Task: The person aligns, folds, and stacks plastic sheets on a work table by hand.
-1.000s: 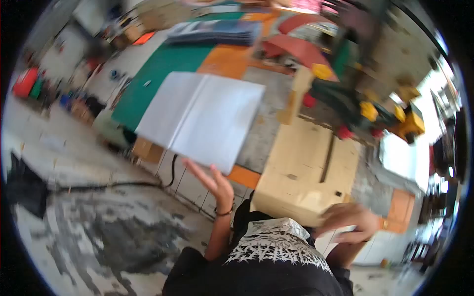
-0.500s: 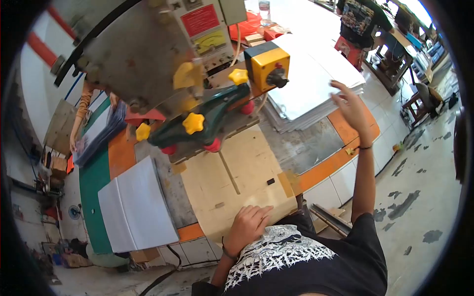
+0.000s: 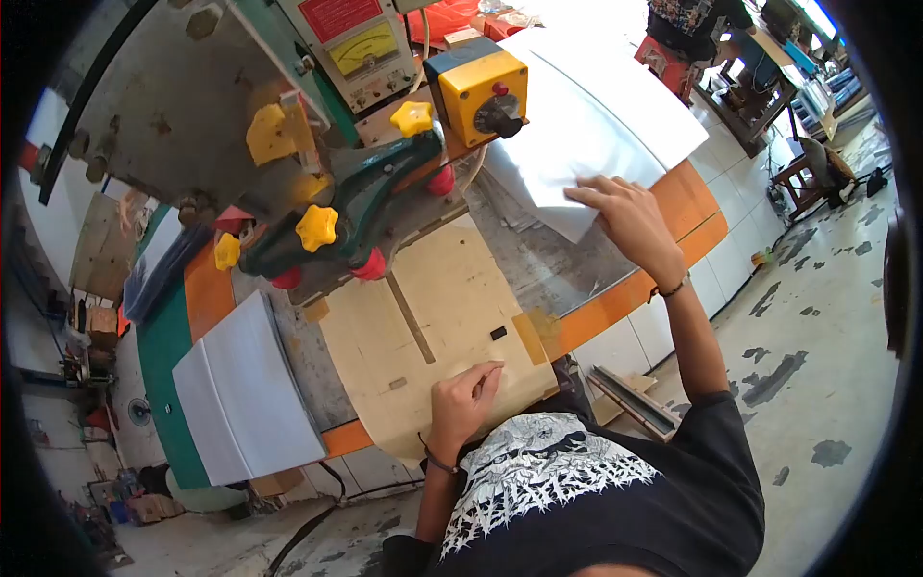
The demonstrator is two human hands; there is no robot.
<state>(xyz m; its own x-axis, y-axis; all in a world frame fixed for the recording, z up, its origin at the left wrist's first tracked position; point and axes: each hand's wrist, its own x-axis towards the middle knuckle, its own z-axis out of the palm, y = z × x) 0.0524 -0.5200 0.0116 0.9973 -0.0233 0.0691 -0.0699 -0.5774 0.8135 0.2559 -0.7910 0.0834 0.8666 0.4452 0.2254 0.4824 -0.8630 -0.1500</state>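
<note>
My right hand (image 3: 635, 223) is at the near edge of a stack of glossy white sheets (image 3: 625, 101), fingers on top and thumb side hidden. It grips the top sheet (image 3: 561, 188), whose near corner is bent and shifted out of line. My left hand (image 3: 465, 402) rests at the near edge of a tan board (image 3: 447, 274), fingers curled together with nothing visible in them. A small black block (image 3: 498, 334) lies on the board just beyond that hand. A long slot (image 3: 411, 319) runs through the board.
Over the board's far edge stands a press with a dark green clamp frame (image 3: 361, 207) and yellow star knobs (image 3: 317, 228). A yellow control box (image 3: 486, 91) sits beside it. Folded white sheets (image 3: 245, 389) lie at left. Another person (image 3: 697, 29) sits at the far right.
My right hand has come down from the air onto the stack and shifted its top sheet. My left hand's fingers have curled in. The whole view has shifted slightly.
</note>
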